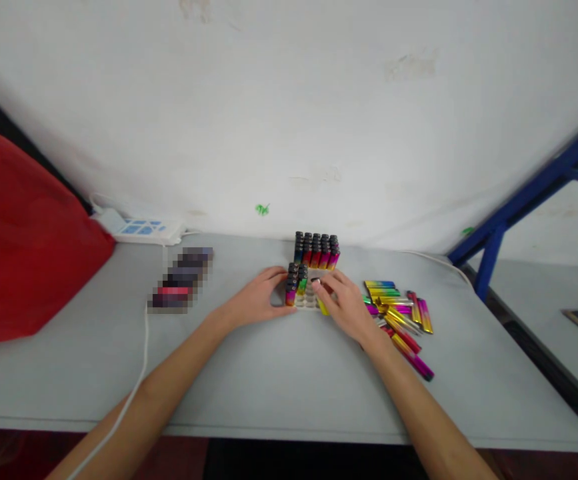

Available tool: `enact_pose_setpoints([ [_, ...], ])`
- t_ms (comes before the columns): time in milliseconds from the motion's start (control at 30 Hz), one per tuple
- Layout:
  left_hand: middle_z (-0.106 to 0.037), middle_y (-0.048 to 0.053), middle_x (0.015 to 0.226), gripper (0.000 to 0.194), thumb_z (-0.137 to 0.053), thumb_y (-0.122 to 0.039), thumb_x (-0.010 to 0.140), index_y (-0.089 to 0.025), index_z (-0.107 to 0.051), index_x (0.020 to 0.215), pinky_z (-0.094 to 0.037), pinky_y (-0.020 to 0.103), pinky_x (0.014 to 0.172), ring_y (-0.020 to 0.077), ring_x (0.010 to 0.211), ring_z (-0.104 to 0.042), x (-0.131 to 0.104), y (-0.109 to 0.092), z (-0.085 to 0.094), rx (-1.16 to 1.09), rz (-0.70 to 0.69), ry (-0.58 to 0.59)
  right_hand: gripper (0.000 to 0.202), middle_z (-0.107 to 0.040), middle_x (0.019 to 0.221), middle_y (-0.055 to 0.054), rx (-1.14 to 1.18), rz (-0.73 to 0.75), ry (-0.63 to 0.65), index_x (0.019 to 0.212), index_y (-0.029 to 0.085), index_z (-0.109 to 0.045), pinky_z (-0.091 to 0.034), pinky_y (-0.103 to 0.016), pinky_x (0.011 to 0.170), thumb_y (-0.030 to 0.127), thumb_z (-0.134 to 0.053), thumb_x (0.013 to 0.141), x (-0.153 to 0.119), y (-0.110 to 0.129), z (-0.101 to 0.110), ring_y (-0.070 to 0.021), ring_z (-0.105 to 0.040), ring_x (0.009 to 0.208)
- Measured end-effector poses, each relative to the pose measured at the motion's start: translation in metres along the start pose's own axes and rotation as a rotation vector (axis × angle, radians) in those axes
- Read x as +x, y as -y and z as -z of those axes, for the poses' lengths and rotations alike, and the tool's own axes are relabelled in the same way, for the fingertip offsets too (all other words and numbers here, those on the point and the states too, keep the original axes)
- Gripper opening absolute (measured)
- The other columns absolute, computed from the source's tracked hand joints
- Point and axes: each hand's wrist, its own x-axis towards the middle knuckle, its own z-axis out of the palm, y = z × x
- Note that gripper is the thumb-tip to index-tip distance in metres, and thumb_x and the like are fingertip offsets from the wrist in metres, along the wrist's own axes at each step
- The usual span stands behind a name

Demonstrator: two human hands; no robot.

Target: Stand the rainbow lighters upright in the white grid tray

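Observation:
A white tray (309, 301) with round holes lies on the table, with several upright lighters (291, 288) in its left columns. My left hand (255, 300) grips the tray's left side, thumb at the front corner and fingers farther back. Between the thumb and fingers of my right hand (347, 305) is a yellow lighter (323, 307) with a dark top, held over the tray's right part, which the hand partly hides. Just behind the tray stands a full block of upright black-topped lighters (317, 252). Right of my right hand lies a loose pile of shiny multicoloured lighters (403, 323).
At the left are a red bag (29, 247), a white power strip (146, 230) and a blurred-out phone-like object (181, 280). A white cable (145, 347) crosses my left forearm. Behind the table rises a white wall; a blue metal frame (529, 207) stands at the right.

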Motion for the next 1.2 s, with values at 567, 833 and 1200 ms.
enact_pose_setpoints([
  [567,-0.076,0.019,0.157,0.067,-0.095,-0.060,0.090,-0.024,-0.078,0.144,-0.055,0.056,0.135,0.0421,0.150,-0.070,0.002,-0.002,0.000,-0.017,-0.017,-0.016,0.023,-0.087,0.109,-0.014,-0.363,0.064,0.244,0.114,0.023,-0.075,-0.060,-0.036,0.091,0.039,-0.062,0.123,0.003,-0.001,-0.003,-0.0289,-0.083,0.099],
  [833,-0.076,0.020,0.156,0.069,-0.094,-0.063,0.089,-0.023,-0.078,0.143,-0.056,0.059,0.135,0.0438,0.149,-0.072,0.003,0.001,-0.001,-0.017,-0.009,-0.022,0.030,-0.084,0.089,-0.008,-0.410,-0.067,0.280,0.100,0.025,-0.081,-0.053,-0.034,0.078,0.043,-0.067,0.119,0.008,-0.005,0.022,-0.0262,-0.078,0.082],
  [1200,-0.077,0.020,0.153,0.064,-0.093,-0.060,0.087,-0.022,-0.079,0.136,-0.057,0.058,0.134,0.0455,0.147,-0.073,0.008,0.000,-0.003,-0.014,0.002,-0.011,0.020,-0.090,0.115,-0.015,-0.310,-0.302,0.184,0.097,0.026,-0.091,-0.070,-0.048,0.090,0.043,-0.089,0.088,-0.008,-0.117,0.156,-0.0360,-0.084,0.104],
])
